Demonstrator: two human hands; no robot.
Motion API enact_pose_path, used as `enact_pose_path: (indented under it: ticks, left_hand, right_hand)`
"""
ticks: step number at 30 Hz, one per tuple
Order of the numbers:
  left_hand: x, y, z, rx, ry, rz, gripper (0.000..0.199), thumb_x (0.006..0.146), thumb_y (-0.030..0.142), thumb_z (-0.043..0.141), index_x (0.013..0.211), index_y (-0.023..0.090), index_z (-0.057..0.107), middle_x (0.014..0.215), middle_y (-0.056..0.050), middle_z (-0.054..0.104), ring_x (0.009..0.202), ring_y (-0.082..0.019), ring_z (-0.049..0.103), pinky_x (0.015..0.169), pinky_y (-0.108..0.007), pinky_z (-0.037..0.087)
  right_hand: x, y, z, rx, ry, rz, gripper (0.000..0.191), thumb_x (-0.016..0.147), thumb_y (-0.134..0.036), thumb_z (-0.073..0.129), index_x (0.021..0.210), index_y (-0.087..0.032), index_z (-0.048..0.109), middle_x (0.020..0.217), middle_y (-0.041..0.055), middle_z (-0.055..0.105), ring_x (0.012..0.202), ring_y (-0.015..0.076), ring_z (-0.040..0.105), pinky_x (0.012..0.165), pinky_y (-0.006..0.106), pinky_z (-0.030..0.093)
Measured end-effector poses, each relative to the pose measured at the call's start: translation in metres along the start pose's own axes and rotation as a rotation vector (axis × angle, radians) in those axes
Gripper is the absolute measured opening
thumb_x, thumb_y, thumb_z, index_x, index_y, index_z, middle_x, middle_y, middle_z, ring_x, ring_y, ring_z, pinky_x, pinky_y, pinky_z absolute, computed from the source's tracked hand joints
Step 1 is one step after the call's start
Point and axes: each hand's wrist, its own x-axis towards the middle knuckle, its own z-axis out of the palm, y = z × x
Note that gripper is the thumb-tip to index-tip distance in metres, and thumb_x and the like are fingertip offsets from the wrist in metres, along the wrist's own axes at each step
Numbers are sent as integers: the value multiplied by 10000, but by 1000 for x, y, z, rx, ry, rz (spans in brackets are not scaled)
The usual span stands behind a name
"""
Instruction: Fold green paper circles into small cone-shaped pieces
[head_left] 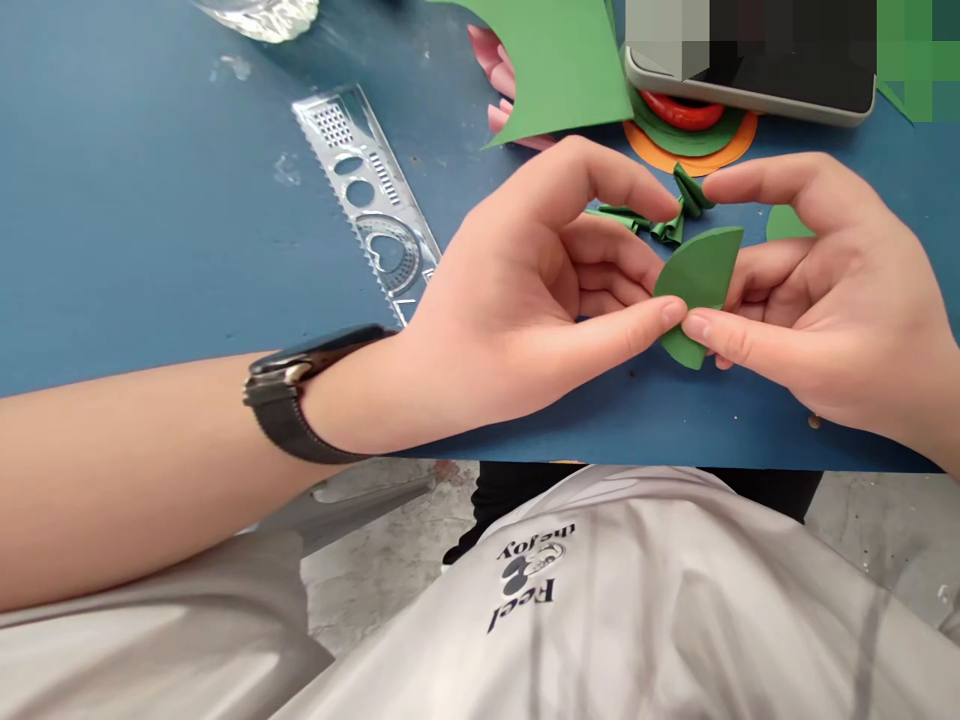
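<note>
A small folded piece of green paper [701, 268], shaped like part of a circle, is pinched between both hands above the blue table. My left hand [555, 290] grips its left side with the thumb in front and the fingers behind. My right hand [825, 290] pinches its lower right side in the same way, thumb tip near the other thumb. Both index fingers are raised and bent over the paper. Just behind it lie several small pleated green paper pieces [667, 229], partly hidden by my left hand.
A clear plastic stencil ruler [375, 190] lies left of the hands on the blue table [150, 200]. Behind are a cut green sheet [562, 70] over pink pieces, a phone [750, 85] on a red ring and green and orange discs, and a clear object [274, 15].
</note>
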Motion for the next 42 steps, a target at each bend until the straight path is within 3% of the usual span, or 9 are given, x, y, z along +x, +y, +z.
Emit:
enact_pose_path:
  ticks: [3,6,12,20,26,32,37,42]
  left_hand:
    - [0,-1,-2,-15,-60,-25,371,874,246,906,1132,278,640,980,1,770,772,-160,772,704,-353,738]
    - [-1,-1,-2,4,-42,-21,377,884,247,906,1158,252,646,952,1,772,730,-140,769,675,-310,722]
    - [-1,3,1,-14,-56,-70,379,872,299,925,1112,260,634,792,40,778,692,-171,788,636,-318,712]
    - [-1,0,-1,12,-74,-9,318,912,229,872,1105,228,619,799,34,773,679,-148,774,632,-291,698]
    - [-7,1,-1,193,-29,2,319,963,297,810,1218,221,633,1064,-24,788,750,-160,795,651,-311,684]
    - [-7,5,0,237,-40,44,248,940,207,799,1114,216,622,935,-2,767,705,-142,769,593,-265,645]
    - [-5,6,-2,270,-110,10,241,925,213,787,1075,213,599,860,6,759,712,-156,759,622,-285,652]
    - [-1,4,-4,191,-264,-70,252,918,171,741,1093,214,564,766,48,735,637,-125,717,564,-245,615]
  right_hand:
    - [-1,-2,2,3,31,14,527,808,-68,795,1189,-296,511,623,-155,683,500,88,634,494,222,559]
    - [-1,-2,2,-1,21,19,515,820,-73,781,1192,-285,495,593,-166,668,464,85,613,488,222,561]
    - [0,1,-1,-18,-16,19,584,782,-124,826,1235,-286,495,658,-141,737,565,116,714,496,219,555]
    - [0,3,-2,-15,-46,36,585,784,-110,806,1243,-288,489,742,-104,785,610,128,748,546,244,626]
    - [0,9,-3,-31,-89,-35,614,795,-96,769,1300,-269,466,690,-153,729,548,85,706,487,172,581]
    - [-1,11,-6,-131,-81,-102,593,829,-112,769,1322,-264,476,666,-162,685,506,70,651,440,177,519]
    - [0,9,-9,-451,142,-235,470,873,-184,787,1289,-236,573,765,-107,714,582,67,648,603,240,613]
    - [0,12,-10,-433,47,-269,415,863,-143,814,1229,-214,632,831,-75,753,635,80,681,603,252,627]
